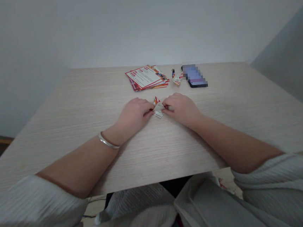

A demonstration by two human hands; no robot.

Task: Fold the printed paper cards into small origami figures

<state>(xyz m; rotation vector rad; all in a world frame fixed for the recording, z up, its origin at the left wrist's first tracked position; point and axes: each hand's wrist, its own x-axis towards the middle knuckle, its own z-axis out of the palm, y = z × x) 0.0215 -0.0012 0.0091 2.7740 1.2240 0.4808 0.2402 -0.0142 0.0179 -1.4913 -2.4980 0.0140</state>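
Note:
A small folded piece of printed paper [158, 109], white with red and orange parts, is between my two hands just above the pale wood-grain table [155, 155]. My left hand [136, 113] pinches its left edge between thumb and fingers. From the other side, my right hand [181, 109] grips the right edge in the same way. The fingertips partly cover the paper, so its full shape is hidden. A silver bangle [108, 141] circles my left wrist.
Behind my hands lies a stack of printed red and white leaflets [147, 76]. Right of it stands a folded paper figure [176, 78] in white, red and orange. A phone [196, 77] with a blurred-out screen lies beside that. A plain wall [144, 26] rises behind the table.

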